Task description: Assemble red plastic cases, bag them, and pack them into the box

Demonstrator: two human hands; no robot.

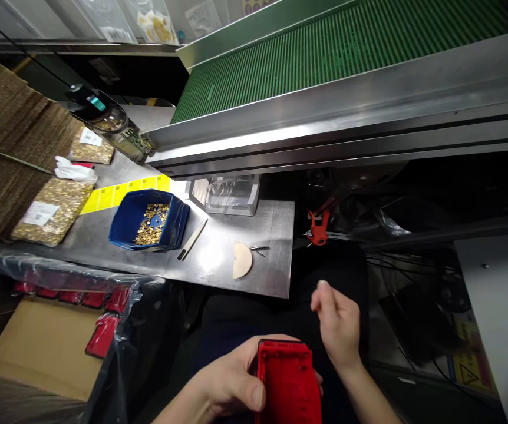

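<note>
Left hand (231,383): I grip the red plastic housing (288,383) low over my lap, open side up.
Right hand (337,327): fingers loosely curled, empty, just above it.
Advice: I'd steady the housing before reaching to the blue bin of brass inserts (150,221).

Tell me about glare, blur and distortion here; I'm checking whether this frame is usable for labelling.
Head view: bright glare on the metal table and on the conveyor's steel rail; deep shadow under the conveyor at right; straight edges bow from the wide lens; the right hand looks slightly motion-blurred, while the left hand and its red plastic housing stay fairly sharp.
</note>
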